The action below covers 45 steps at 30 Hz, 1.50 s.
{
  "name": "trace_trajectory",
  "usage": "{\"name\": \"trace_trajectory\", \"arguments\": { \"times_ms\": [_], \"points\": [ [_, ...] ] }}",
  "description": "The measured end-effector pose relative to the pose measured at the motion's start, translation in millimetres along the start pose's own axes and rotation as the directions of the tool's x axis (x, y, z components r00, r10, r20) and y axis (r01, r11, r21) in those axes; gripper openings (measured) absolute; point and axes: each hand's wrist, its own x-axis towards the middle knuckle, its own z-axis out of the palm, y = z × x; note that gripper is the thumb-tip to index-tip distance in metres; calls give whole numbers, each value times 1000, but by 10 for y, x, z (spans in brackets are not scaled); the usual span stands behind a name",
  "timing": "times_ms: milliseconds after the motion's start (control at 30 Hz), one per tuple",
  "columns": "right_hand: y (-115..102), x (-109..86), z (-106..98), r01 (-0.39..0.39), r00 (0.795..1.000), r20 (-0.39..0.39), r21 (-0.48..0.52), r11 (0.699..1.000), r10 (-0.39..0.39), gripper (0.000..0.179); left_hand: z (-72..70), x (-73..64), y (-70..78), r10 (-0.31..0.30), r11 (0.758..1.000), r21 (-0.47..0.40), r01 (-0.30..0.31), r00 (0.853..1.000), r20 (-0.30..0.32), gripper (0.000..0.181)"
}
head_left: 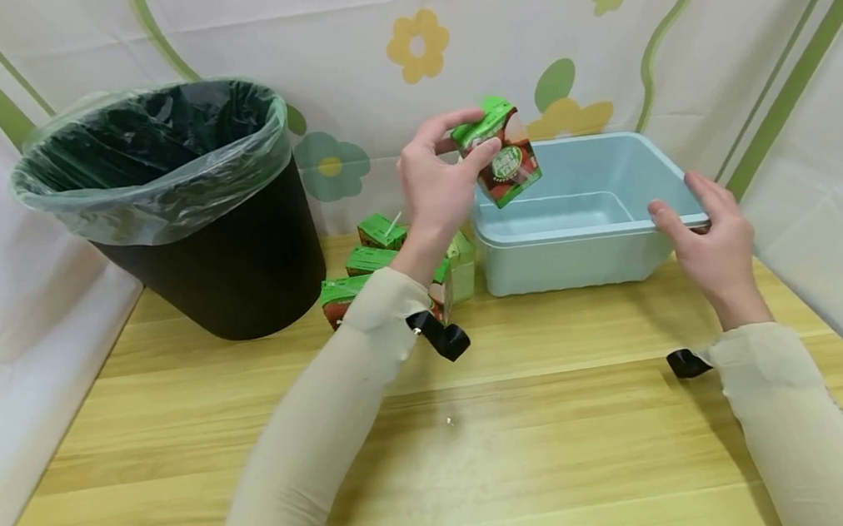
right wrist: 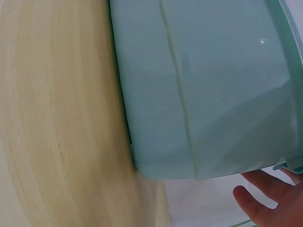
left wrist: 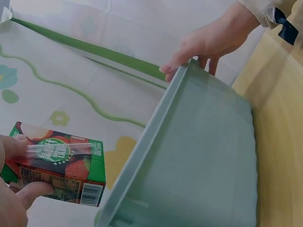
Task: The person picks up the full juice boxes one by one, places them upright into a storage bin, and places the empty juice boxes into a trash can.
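My left hand (head_left: 438, 178) pinches a small juice box (head_left: 511, 163) between thumb and fingers, holding it tilted beside the left rim of the light blue plastic basin (head_left: 564, 263). Strawberries on the carton and a straw in clear wrap along its side (left wrist: 57, 151) show in the left wrist view. At the basin's right front corner, my right hand (head_left: 721, 245) grips the rim, thumb on the near side. The part of the basin's inside visible from above is bare. Left of the basin, several green-topped juice boxes (head_left: 370, 259) stand on the table, partly hidden by my left forearm.
A black trash bin (head_left: 241, 262) with a translucent green liner (head_left: 183, 204) stands at the back left. A pale green carton (head_left: 461, 268) is close to the basin's left side. Behind everything hangs a flowered white curtain (head_left: 343, 53). The wooden table (head_left: 528, 454) extends toward me.
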Motion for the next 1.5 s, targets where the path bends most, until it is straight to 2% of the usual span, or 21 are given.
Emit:
{"name": "trace_trajectory", "arguments": {
  "times_ms": [300, 467, 600, 833, 1000, 1100, 1267, 1367, 1500],
  "points": [
    [-4, 7, 13, -10, 1000, 3, 12, 1000, 10, 73, 268, 68, -85, -126, 992, 8, 126, 991, 31, 30],
    [1, 13, 11, -17, 1000, 4, 17, 1000, 17, 74, 409, 85, -166, -126, 991, 43, 124, 990, 67, 30],
    [9, 20, 3, -18, 1000, 5, 12, 1000, 18, 74, 507, 110, -228, -129, 985, 124, 117, 987, 96, 30],
    [0, 15, 11, -17, 1000, -9, 17, 1000, 17, 73, 612, 152, -294, -161, 966, 228, 120, 972, 170, 29],
    [-9, 11, 26, -24, 1000, -5, 29, 999, 24, 72, 644, 168, -297, -204, 946, 299, 127, 949, 240, 27],
    [2, 0, 13, -24, 1000, -9, 28, 999, 24, 72, 679, 184, -300, -235, 932, 337, 133, 930, 284, 27],
    [15, 2, -5, -20, 1000, -19, 14, 1000, 20, 73, 703, 210, -326, -250, 902, 427, 69, 889, 384, 28],
    [18, 7, 0, -12, 1000, -22, 8, 1000, 12, 73, 716, 224, -330, -279, 875, 482, 51, 866, 415, 29],
    [17, 8, 15, -4, 1000, -19, 13, 1000, 4, 72, 738, 242, -324, -311, 855, 516, 51, 846, 432, 31]
  ]
}}
